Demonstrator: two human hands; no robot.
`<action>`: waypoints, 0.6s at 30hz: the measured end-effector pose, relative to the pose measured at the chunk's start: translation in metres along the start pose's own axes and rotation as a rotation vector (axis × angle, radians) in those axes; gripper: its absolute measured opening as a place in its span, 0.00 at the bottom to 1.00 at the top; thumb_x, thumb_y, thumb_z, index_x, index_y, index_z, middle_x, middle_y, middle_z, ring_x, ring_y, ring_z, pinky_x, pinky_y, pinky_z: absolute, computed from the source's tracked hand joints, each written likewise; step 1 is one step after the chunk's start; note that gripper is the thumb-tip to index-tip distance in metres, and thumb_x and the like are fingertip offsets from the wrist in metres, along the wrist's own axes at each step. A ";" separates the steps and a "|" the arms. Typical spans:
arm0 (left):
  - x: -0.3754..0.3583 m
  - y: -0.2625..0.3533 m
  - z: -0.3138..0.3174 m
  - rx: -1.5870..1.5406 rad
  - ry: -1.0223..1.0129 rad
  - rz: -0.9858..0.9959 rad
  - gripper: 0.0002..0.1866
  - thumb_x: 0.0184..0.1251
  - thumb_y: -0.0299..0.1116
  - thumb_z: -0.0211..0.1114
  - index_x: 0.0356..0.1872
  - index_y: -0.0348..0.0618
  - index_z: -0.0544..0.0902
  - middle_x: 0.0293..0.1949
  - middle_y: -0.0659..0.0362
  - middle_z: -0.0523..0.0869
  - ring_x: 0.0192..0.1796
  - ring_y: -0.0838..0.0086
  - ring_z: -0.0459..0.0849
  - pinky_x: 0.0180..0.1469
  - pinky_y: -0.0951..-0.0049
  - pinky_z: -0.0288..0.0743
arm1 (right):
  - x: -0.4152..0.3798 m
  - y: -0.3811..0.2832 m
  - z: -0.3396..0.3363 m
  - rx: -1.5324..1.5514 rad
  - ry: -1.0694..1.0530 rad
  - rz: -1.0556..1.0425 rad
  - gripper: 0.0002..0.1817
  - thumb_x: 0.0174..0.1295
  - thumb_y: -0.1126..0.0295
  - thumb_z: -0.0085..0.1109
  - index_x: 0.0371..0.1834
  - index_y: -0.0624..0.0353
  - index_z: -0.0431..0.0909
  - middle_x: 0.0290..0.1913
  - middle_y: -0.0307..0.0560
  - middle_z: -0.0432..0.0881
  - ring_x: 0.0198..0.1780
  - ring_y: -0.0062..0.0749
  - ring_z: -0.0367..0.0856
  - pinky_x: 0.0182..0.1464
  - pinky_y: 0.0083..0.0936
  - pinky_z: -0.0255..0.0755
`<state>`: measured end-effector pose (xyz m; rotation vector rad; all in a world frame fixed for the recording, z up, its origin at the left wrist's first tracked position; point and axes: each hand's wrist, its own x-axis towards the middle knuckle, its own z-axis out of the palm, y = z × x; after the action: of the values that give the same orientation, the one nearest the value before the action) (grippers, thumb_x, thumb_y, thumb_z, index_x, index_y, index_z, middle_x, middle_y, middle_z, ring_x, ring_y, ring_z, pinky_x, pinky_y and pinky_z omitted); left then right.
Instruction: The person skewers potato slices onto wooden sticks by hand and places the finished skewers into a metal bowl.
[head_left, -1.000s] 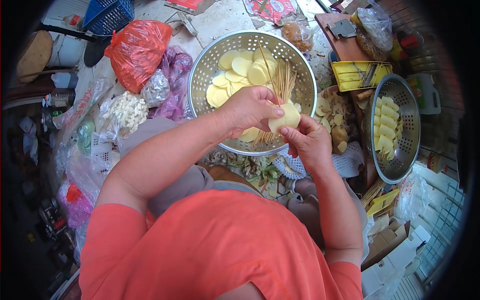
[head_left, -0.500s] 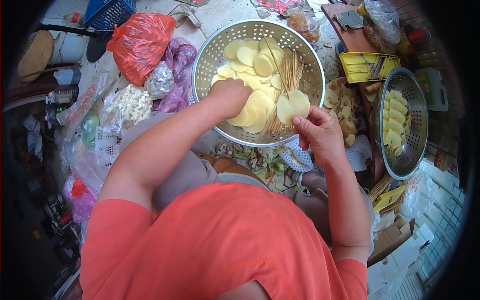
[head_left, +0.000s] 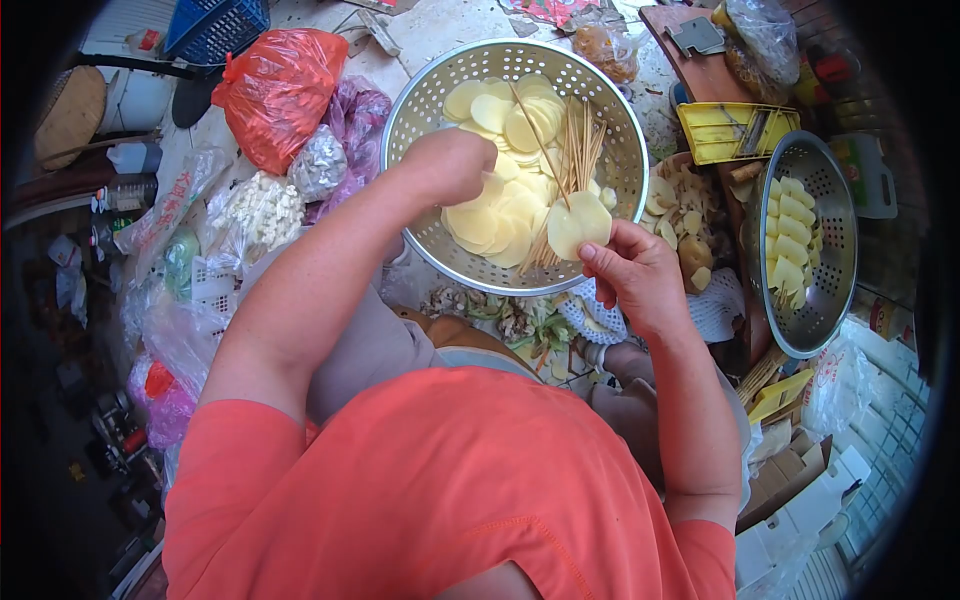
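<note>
A large perforated metal colander holds a heap of thin, pale yellow potato slices and a bundle of bamboo skewers. Over the left part of the heap, my left hand is curled with its fingers closed; the fingertips and anything in them are hidden. At the near right rim, my right hand pinches skewered potato slices between thumb and fingers. A single thin skewer runs from those slices up across the heap.
To the right stands a second colander with filled potato skewers inside. A yellow tray lies behind it. Potato peelings sit beside the main colander. Red bag and cauliflower-like pieces are at left.
My left hand has shifted up and slightly left over the heap. My right hand, with the skewered slices, has moved a little to the left.
</note>
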<state>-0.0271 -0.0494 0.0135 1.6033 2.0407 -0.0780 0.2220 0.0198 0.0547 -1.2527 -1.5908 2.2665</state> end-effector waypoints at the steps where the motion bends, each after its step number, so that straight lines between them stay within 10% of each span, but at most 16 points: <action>1: 0.003 -0.002 -0.006 0.002 0.002 0.000 0.11 0.52 0.27 0.59 0.38 0.42 0.82 0.31 0.52 0.84 0.35 0.61 0.84 0.36 0.63 0.76 | -0.001 -0.001 0.001 -0.029 -0.003 0.020 0.06 0.60 0.71 0.61 0.35 0.61 0.79 0.20 0.33 0.74 0.15 0.12 0.66 0.15 0.12 0.60; 4: 0.008 -0.009 -0.029 -1.031 0.159 -0.258 0.08 0.56 0.29 0.62 0.36 0.38 0.78 0.30 0.59 0.83 0.35 0.78 0.83 0.34 0.77 0.76 | -0.003 0.000 0.004 -0.096 -0.031 0.053 0.06 0.60 0.70 0.62 0.36 0.61 0.79 0.20 0.33 0.74 0.16 0.12 0.67 0.16 0.13 0.60; 8: 0.011 -0.012 -0.036 -1.678 0.428 -0.207 0.12 0.58 0.26 0.60 0.44 0.39 0.74 0.40 0.57 0.81 0.40 0.72 0.83 0.38 0.75 0.79 | -0.003 0.000 0.006 -0.121 -0.055 0.056 0.07 0.60 0.70 0.62 0.38 0.62 0.79 0.20 0.33 0.74 0.16 0.12 0.68 0.16 0.12 0.61; 18: 0.012 -0.013 -0.040 -1.816 0.589 -0.159 0.14 0.59 0.24 0.58 0.47 0.37 0.71 0.42 0.54 0.80 0.42 0.69 0.83 0.43 0.67 0.81 | -0.002 -0.002 0.005 -0.023 -0.063 0.064 0.06 0.59 0.72 0.62 0.36 0.62 0.80 0.20 0.33 0.74 0.16 0.12 0.68 0.15 0.12 0.61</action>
<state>-0.0557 -0.0281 0.0385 0.2231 1.4159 1.7553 0.2195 0.0164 0.0578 -1.2674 -1.6246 2.3549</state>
